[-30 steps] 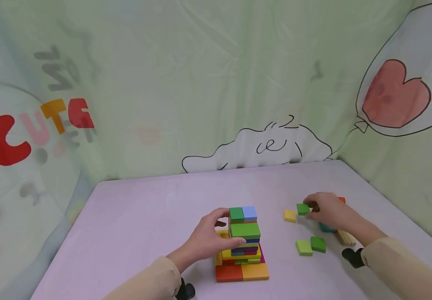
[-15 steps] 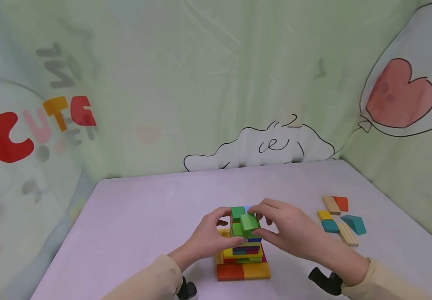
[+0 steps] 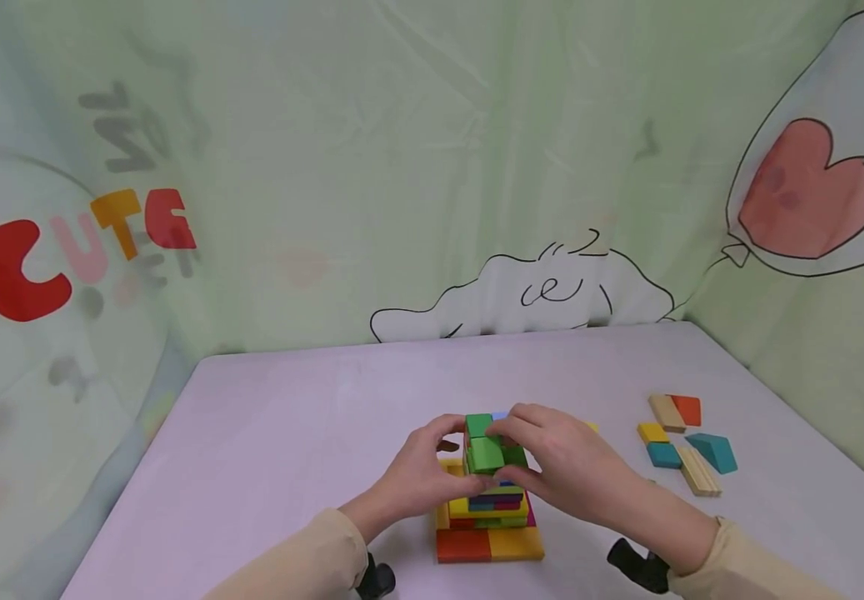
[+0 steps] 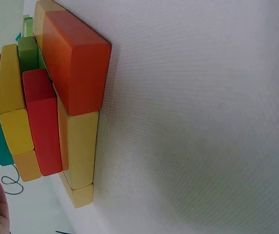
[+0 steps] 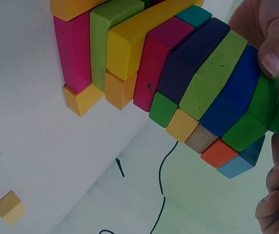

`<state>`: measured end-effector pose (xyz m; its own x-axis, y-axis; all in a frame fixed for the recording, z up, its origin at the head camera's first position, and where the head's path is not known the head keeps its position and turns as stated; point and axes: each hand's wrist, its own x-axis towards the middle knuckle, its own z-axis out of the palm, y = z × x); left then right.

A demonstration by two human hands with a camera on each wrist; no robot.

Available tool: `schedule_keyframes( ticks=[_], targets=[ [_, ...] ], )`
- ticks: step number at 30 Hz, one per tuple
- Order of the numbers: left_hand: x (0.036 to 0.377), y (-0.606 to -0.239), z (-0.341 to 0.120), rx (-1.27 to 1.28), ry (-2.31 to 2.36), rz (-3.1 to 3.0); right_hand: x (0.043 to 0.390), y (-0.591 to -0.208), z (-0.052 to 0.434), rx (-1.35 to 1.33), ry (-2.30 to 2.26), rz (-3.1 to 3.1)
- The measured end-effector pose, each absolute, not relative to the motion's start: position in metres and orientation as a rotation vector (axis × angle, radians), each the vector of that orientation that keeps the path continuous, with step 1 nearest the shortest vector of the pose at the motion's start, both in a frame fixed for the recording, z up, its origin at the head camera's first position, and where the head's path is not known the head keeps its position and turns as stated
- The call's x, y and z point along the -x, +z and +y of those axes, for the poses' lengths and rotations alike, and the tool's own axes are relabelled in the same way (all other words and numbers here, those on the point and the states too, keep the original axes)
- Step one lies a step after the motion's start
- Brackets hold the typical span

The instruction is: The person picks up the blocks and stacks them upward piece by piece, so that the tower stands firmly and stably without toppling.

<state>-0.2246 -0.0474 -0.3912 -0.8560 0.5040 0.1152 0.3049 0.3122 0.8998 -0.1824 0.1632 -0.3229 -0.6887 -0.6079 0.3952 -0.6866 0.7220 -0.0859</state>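
Note:
A tower of coloured wooden blocks (image 3: 489, 546) stands on the table, with stacked layers showing in the left wrist view (image 4: 42, 131) and right wrist view (image 5: 193, 73). My left hand (image 3: 412, 471) grips its upper part from the left, thumb in front and fingers behind. At the top, my right hand (image 3: 574, 467) pinches a small green block (image 3: 486, 456). That block overlaps the long green layer near the top, beside a darker green block (image 3: 478, 424). The light-blue top block is mostly hidden behind the right fingers.
Loose blocks lie at the right: a plain wood strip (image 3: 698, 472), teal wedge (image 3: 712, 452), teal block (image 3: 663, 455), yellow block (image 3: 652, 432) and red-orange piece (image 3: 686, 409). In the right wrist view another yellow block (image 5: 9, 207) lies near the tower.
My right hand has carried the green block from the table's right side to the tower top, then shifted it slightly left. My left hand has stayed at the tower.

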Motion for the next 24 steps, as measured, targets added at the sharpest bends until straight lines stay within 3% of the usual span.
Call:
schedule_keyframes(
  ticks=[11,24],
  targets=[
    [0.2246,-0.3914,-0.048,-0.748,1.552,2.403,0.1829,-0.3227,0.1633,-1.002,0.386,-2.613],
    [0.2236,-0.3903,-0.0484,-0.719,1.52,2.419,0.1876,-0.3306,0.1556,-1.21,0.309,-2.444]
  ],
)
